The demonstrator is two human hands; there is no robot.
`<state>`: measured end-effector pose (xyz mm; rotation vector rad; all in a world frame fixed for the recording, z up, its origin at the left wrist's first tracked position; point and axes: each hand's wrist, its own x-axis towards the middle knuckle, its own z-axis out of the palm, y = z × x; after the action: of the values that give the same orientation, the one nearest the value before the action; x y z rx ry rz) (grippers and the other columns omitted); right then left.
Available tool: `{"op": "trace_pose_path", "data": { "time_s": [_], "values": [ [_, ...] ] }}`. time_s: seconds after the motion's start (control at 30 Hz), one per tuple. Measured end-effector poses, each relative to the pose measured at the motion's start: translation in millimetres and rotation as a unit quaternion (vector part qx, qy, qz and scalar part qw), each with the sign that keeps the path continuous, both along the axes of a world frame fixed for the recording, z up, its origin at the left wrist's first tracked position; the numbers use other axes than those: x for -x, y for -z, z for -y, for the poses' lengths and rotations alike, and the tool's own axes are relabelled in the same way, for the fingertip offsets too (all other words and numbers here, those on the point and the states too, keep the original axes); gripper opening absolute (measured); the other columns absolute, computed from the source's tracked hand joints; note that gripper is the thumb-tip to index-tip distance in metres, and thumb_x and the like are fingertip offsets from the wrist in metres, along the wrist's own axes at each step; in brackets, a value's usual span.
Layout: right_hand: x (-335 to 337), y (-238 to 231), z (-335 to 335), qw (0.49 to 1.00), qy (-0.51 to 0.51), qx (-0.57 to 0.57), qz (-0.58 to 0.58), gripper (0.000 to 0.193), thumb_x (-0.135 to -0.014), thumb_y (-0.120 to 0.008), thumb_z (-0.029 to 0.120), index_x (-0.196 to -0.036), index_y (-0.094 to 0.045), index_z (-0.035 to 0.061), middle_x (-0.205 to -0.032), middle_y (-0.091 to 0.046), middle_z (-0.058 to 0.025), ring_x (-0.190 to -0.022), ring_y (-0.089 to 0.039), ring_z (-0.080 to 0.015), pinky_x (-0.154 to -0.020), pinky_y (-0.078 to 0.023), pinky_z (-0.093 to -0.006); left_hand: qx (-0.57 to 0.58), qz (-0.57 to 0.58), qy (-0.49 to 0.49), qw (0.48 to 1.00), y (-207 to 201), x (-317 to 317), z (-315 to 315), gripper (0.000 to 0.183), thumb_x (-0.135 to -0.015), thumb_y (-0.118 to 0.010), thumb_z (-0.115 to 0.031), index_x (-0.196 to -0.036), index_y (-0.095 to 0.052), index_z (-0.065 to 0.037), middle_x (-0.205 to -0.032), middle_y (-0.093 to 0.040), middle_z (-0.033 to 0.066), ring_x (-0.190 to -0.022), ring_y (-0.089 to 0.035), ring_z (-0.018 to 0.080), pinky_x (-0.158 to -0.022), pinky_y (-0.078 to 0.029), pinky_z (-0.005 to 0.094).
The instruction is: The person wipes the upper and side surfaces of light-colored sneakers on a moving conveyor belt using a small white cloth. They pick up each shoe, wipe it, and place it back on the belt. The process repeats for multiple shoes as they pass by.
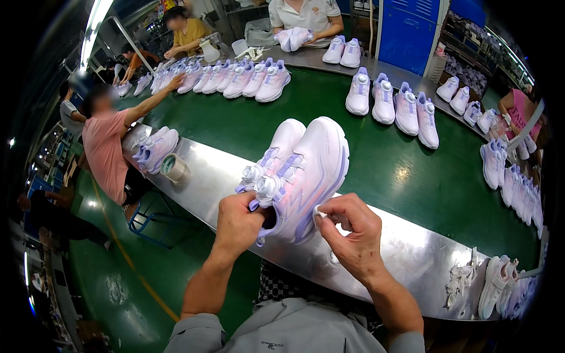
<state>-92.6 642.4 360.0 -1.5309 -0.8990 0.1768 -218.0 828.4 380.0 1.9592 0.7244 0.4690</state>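
My left hand [238, 223] is closed on a pair of white sneakers with pink and lilac tints, gripping them at the collars. The nearer sneaker [315, 167] shows its side, lilac sole trim and a round dial over the tongue. Behind it, the other sneaker [285, 141] is partly hidden. Both are held tilted above the steel table edge, toes pointing up and away. My right hand [353, 232] pinches a small white piece [319, 213] beside the nearer sole, near its heel half. The material of that piece is too small to tell.
A green work surface [376, 170] with a steel border [218, 170] lies ahead. Sneaker rows stand far left [235, 79], far right [394, 106] and along the right side. White scraps [460, 282] lie at right, a pale tub or roll [175, 169] at left. Several co-workers surround the table.
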Motion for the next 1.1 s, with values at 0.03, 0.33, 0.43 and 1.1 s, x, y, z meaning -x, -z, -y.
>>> {"op": "trace_pose_path", "data": {
  "time_s": [0.03, 0.33, 0.43, 1.1],
  "values": [
    [0.4, -0.8, -2.2, 1.000, 0.014, 0.000, 0.008, 0.015, -0.087, -0.076, -0.003, -0.100, -0.071, 0.0010, -0.094, -0.067, -0.0064, -0.077, -0.066, -0.0114, -0.066, -0.052, -0.0257, -0.001, 0.006, -0.001, 1.000, 1.2, -0.7, 2.1, 0.021, -0.084, -0.067, -0.002, -0.101, -0.076, 0.004, -0.079, -0.076, 0.0115, -0.076, -0.067, 0.0118, -0.071, -0.054, 0.0322],
    [15.4, 5.9, -5.8, 0.994, 0.013, 0.028, 0.103, 0.017, -0.085, -0.077, -0.003, -0.100, -0.069, 0.0017, -0.094, -0.067, -0.0115, -0.074, -0.071, -0.0222, -0.066, -0.059, -0.0321, -0.037, 0.011, -0.025, 0.999, 8.0, 0.0, 0.8, 0.021, -0.083, -0.067, -0.003, -0.101, -0.077, 0.003, -0.075, -0.074, 0.0146, -0.068, -0.068, 0.0154, -0.066, -0.053, 0.0339],
    [11.4, 4.6, -12.3, 0.993, 0.030, 0.016, 0.111, 0.018, -0.085, -0.077, -0.003, -0.100, -0.069, 0.0021, -0.095, -0.067, -0.0114, -0.073, -0.071, -0.0221, -0.064, -0.058, -0.0326, -0.036, 0.019, -0.027, 0.999, 8.7, 4.3, -0.1, 0.021, -0.083, -0.066, -0.003, -0.101, -0.077, 0.003, -0.075, -0.074, 0.0160, -0.067, -0.068, 0.0172, -0.065, -0.053, 0.0347],
    [24.7, 22.1, -29.7, 0.965, 0.052, 0.000, 0.258, 0.026, -0.076, -0.077, -0.006, -0.100, -0.070, 0.0008, -0.094, -0.064, -0.0112, -0.074, -0.067, -0.0255, -0.061, -0.055, -0.0353, 0.065, 0.027, -0.063, 0.996, 32.5, -4.7, -29.1, 0.020, -0.087, -0.065, 0.001, -0.103, -0.075, 0.009, -0.083, -0.074, 0.0073, -0.075, -0.064, 0.0117, -0.070, -0.052, 0.0306]
  ]
}}
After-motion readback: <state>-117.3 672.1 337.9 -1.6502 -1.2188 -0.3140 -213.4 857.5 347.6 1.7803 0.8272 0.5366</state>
